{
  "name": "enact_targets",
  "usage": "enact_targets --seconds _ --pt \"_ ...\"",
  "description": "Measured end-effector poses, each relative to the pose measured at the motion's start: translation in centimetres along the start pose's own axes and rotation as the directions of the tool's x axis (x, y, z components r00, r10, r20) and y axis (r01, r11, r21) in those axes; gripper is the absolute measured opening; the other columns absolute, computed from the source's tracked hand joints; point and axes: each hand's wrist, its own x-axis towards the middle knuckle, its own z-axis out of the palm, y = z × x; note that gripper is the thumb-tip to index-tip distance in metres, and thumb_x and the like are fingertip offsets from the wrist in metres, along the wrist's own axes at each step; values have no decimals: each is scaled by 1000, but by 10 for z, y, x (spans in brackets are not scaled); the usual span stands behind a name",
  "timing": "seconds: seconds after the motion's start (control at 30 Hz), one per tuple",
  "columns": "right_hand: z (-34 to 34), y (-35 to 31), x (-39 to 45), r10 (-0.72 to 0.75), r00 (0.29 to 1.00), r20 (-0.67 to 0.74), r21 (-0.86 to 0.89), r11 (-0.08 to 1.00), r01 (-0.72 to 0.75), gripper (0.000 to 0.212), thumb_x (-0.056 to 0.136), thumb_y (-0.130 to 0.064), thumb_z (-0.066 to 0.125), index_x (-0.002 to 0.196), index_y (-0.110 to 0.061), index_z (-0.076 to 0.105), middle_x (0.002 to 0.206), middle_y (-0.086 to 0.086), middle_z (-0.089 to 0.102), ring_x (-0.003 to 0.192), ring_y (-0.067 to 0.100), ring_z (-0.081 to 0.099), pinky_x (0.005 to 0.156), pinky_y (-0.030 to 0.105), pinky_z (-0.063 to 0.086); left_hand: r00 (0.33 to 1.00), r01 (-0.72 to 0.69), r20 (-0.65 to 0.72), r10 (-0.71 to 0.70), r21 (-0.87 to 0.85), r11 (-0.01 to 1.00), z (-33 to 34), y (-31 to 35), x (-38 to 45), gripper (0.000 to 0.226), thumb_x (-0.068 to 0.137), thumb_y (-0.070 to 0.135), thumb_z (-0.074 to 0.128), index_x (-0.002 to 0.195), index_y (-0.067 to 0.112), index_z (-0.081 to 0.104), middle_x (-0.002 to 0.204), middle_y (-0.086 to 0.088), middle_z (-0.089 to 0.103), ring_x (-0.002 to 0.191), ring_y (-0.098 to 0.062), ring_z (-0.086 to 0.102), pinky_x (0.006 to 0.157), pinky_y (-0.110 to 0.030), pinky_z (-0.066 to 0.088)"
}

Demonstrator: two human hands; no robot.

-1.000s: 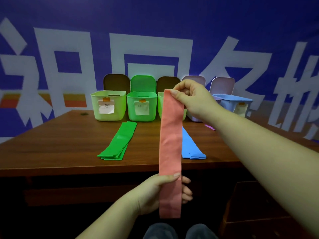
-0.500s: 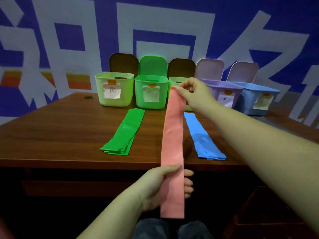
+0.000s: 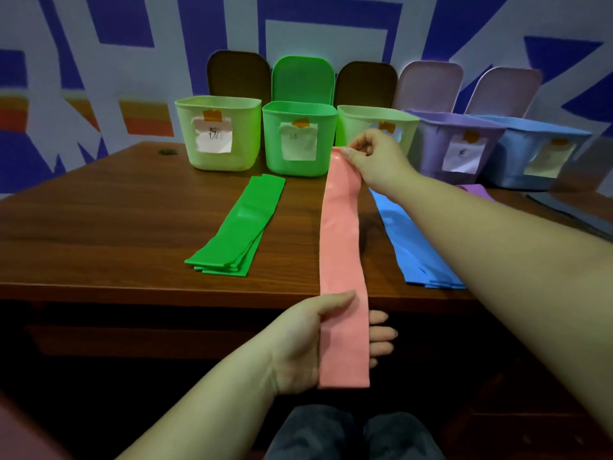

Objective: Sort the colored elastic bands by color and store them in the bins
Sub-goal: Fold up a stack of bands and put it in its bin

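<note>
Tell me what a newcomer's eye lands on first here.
A long pink band runs down the middle, pinched at its far end by the right hand and gripped near the table edge by the left hand. Green bands and blue bands flank it.

Wooden table (image 3: pixel 99 234) before a blue-and-white wall (image 3: pixel 99 61).

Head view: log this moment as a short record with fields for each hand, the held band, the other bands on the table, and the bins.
left hand: grips near end of pink band, off the table edge
right hand: pinches far end, near the bins
pink band: stretched flat between hands
green bands: stacked, left of pink
blue bands: stacked, right of pink
bins: row of five, open, labelled
table: brown wood
</note>
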Motion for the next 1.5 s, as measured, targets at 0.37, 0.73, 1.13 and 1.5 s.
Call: enact_targets --seconds 0.37,0.73,1.13,1.5 --pt "9 8 -13 29 1000 10 2 1000 -29 10 92 -24 58 91 -17 52 73 -10 44 76 10 45 70 28 39 953 -87 -225 201 434 896 -18 -7 -31 23 86 27 64 85 7 75 91 -10 74 87 -22 69 87 -31 52" --pt "4 4 -12 -32 998 62 -59 998 36 10 92 -24 59 94 -17 52 92 -1 52 90 15 49 76 30 44 947 33 -215 237 803 595 -8 100 -66 27 91 29 53 89 6 68 85 -14 73 68 -18 66 63 -26 53" --pt "8 21 5 -84 984 155 -6 996 86 13 86 -28 67 91 -18 60 93 -1 60 94 18 56 80 34 50 831 -137 -256 494 766 628 -24 170 26 15 91 19 59 94 6 66 81 -8 69 68 -18 65 65 -27 55" --pt "19 39 5 -140 975 170 189 976 107 13 81 -17 72 78 -24 61 81 -3 65 81 12 60 75 30 52 874 -246 -138 467 703 667 -29 186 80 20 89 30 59 88 9 62 78 -6 66 73 -17 62 75 -32 55"
